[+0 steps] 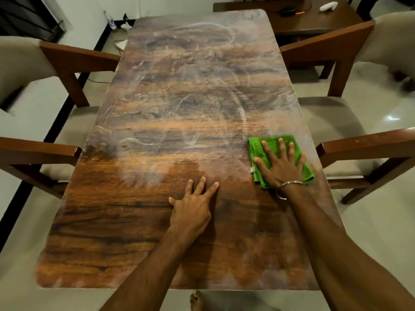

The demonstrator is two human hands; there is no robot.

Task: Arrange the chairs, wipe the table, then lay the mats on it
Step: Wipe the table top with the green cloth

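Floor: pale glossy tile, showing as open strips along both long sides and at the near end of the table

Tabletop: long, wood-grain, rounded corners, running away from the viewer; whitish swirled smears covered the far and middle parts, while the near part showed darker grain; its near edge lay just ahead of the person

Far-left chair and near-left chair: wooden frames, beige cushions, rails meeting the left long edge, seats partly under it

Far-right chair and near-right chair: same make, set the same way along the right long edge; a gap of floor lay between each pair

Second table: dark wood, beyond the far right corner, bearing a small white object

Green cloth: crumpled flat on the tabletop in its near half, just inside the right long edge

Right hand: palm down on the cloth, fingers straight and spread wide, pressing rather than gripping

Left hand: flat on bare wood near the middle, apart from the cloth, fingers straight and close together, holding nothing

Bare foot: on the floor just below the near edge

Metal bangle: on the right wrist
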